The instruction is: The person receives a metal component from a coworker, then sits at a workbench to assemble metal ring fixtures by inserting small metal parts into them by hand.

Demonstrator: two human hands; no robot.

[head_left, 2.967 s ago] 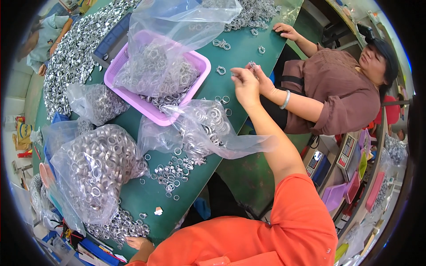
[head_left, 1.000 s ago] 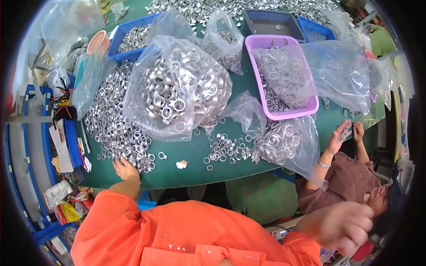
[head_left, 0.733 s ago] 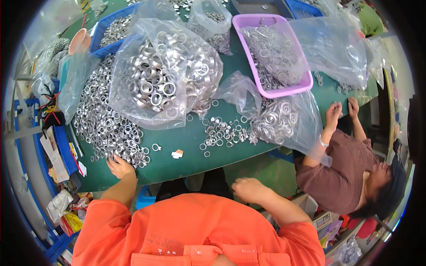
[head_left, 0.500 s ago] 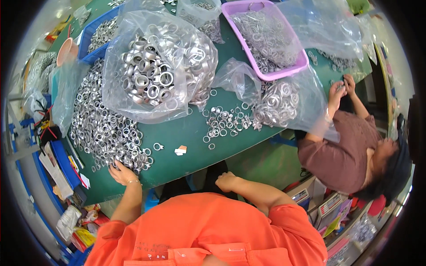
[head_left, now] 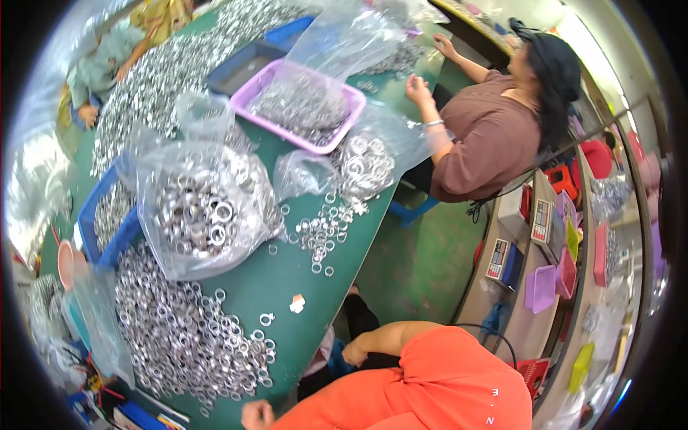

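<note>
My left hand [head_left: 258, 414] is at the lower edge of the view, just off the near end of a large heap of silver metal rings [head_left: 190, 337]. Its fingers look curled; whatever is in them, if anything, is hidden. Lower down, beside the table edge, my right hand [head_left: 354, 354] rests over my leg with the fingers folded in, their inside out of sight. One loose ring with a small tab [head_left: 266, 319] lies right of the heap. Near it is a small white-and-tan scrap [head_left: 297, 304].
Beyond the heap stands a clear plastic bag [head_left: 208, 208] of larger rings, with a blue bin [head_left: 107, 215] to its left. A purple tray [head_left: 331, 149] of small parts sits farther back. A co-worker [head_left: 494, 136] sits at the right; another person's arms [head_left: 107, 79] reach in far left.
My view has swung to the right, bringing the shelves and more of the far table in. My left hand has come away from the ring heap. The right hand stays low by my leg.
</note>
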